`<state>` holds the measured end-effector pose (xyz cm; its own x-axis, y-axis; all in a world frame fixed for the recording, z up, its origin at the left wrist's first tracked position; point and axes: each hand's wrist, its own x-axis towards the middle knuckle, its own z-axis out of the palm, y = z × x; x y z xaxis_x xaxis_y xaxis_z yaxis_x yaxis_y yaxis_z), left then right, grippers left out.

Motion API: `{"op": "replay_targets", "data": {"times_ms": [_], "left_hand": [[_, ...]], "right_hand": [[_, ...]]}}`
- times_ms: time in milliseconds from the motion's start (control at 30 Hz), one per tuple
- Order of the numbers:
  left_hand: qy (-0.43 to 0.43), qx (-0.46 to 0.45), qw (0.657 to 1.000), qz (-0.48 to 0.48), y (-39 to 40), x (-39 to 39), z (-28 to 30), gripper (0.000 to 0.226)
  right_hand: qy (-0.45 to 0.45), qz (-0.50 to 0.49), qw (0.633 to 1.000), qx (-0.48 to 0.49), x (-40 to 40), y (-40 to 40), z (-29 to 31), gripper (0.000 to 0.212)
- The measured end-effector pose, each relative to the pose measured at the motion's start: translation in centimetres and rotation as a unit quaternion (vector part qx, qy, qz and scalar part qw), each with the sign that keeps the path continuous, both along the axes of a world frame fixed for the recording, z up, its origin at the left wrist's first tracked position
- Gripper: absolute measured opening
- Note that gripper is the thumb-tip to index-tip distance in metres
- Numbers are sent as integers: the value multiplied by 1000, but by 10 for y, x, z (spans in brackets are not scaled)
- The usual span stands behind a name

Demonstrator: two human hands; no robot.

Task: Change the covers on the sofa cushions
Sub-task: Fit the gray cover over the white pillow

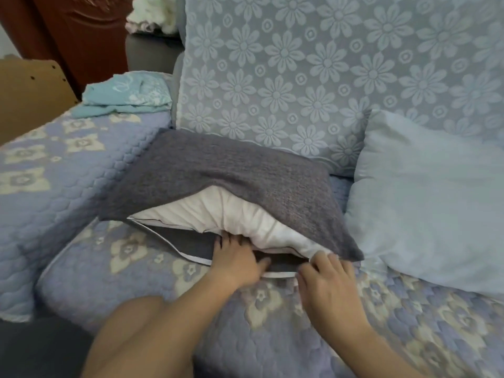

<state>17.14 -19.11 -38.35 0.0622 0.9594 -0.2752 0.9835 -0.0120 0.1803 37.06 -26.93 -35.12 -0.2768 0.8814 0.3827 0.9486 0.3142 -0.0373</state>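
While the sofa [81, 192] fills most of the frame under a quilted lavender throw with cream flowers, its backrest at upper right wears a pale blue lace cover [313, 64] patterned with daisies. Leaning against that backrest at the right edge of the frame stands a bare light blue cushion [431, 192], tilted slightly back.

In the middle of the frame, a grey cushion cover [231, 170] lies on the seat, its open side turned toward the lower edge of the frame. A white inner cushion [231, 214] bulges out of that opening, partly inside and partly showing, and the white-edged zip line of the lower flap runs along the seat beneath it.

At upper left, a folded turquoise cloth [125, 94] with white flower print rests on the sofa's arm end, near a brown cardboard panel [30, 96] at the left edge. A dark red wooden door [68, 28] stands behind them, and a lump of white stuffing [152, 15] sits at the top of the frame.

The left hand [234, 260] reaches into the opening from below centre, fingers fairly straight and pressed against the underside of the white inner cushion. The right hand [327, 279], just right of it, has its fingers curled at the corner of the grey cover, where its grip pinches the fabric edge beside the protruding white corner.
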Motion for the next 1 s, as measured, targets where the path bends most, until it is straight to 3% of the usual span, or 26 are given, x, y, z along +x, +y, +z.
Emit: {"op": "replay_targets", "data": {"times_ms": [100, 233, 333, 433, 500, 567, 633, 700, 767, 867, 933, 1000], "left_hand": [[-39, -4, 996, -74, -42, -39, 7, 71], [-66, 34, 995, -59, -66, -75, 9, 58], [-27, 53, 995, -77, -76, -81, 5, 56], [-32, 108, 992, -54, -73, -73, 5, 49], [-45, 136, 989, -36, -70, -72, 0, 49], [-50, 121, 990, -45, -66, -72, -2, 61], [-29, 87, 993, -72, -66, -71, 2, 73], [-30, 80, 992, -88, -68, -70, 7, 72], [-82, 99, 991, -49, -71, -75, 12, 56], [-165, 254, 950, 73, -66, -97, 30, 12], [-99, 364, 921, 96, -53, -125, 44, 21], [-9, 391, 916, 93, -34, -157, 52, 40]], "right_hand": [[39, 41, 996, 73, -47, 26, 43, 9], [-19, 23, 997, 67, -95, 97, 61, 51], [-49, 25, 995, 85, -111, 128, 66, 46], [38, 13, 985, 166, -114, 131, 86, 37], [60, 76, 976, 196, -114, 117, 83, 36], [-39, 217, 963, 156, -110, 93, 57, 43], [-132, 283, 948, 65, -97, 73, 28, 55], [-123, 253, 959, 36, -80, 70, 10, 58], [-104, 209, 971, 52, -71, 68, 6, 53], [-102, 118, 985, 69, -50, 61, 7, 50], [-67, 17, 995, 68, -26, 59, 11, 40], [-52, -70, 994, 67, -4, 60, 15, 29]]}}
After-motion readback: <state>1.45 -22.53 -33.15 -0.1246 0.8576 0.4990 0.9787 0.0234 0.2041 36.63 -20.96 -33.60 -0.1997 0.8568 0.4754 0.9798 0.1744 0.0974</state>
